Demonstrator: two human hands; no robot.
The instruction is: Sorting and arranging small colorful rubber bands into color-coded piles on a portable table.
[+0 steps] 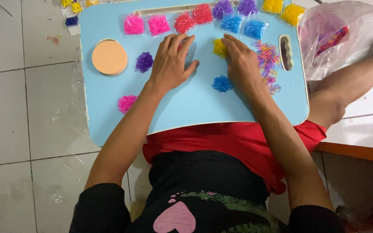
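Resting across our lap, a light-blue lap tray (pixel 186 108) with rounded corners carries everything we are handling. Near its left edge sits a round peach-coloured disc (pixel 109 57) set into a cup hollow. Beside it lies a loose purple tuft of tiny rubber bands (pixel 144 62), and a pink tuft (pixel 126 103) lies toward the near left corner. Along the far edge runs a row of small clear packets (pixel 203 17), each stuffed with thin, glossy bands: pink, red, purple, blue, then yellow at the far right corner.

Our left hand (pixel 171 62) lies palm down with fingers spread, covering a bit of red bands; we cannot tell whether it grips them. Our right hand (pixel 242 62) presses its fingertips together on a yellow clump (pixel 219 47) at the tray's middle. A blue clump (pixel 222 83) lies just beside that wrist. A mixed heap of tangled bands (pixel 267 60) spreads toward the right edge, next to an oval handle slot (pixel 286 52). Off the tray's right edge, a crinkled clear plastic bag (pixel 337 30) holds more coloured bands.
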